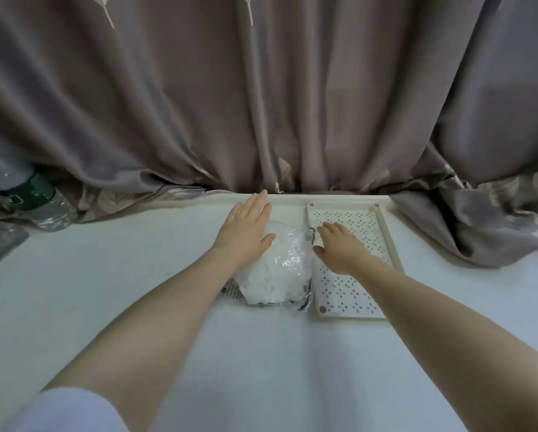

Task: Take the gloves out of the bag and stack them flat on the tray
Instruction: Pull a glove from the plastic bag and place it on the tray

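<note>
Two hands reach out over the white table (pixel 105 275). The bag (pixel 277 266) of gloves sits in the middle, still full, with the tray (pixel 389 244) touching it at 3 o'clock, close by so the gloves have a short trip. The left hand (pixel 249 229) lies flat, fingers straight and together, at the bag's 10 o'clock edge, likely to keep it still. The right hand (pixel 339 244) hovers over the tray, fingers spread toward the bag, holding nothing.
</note>
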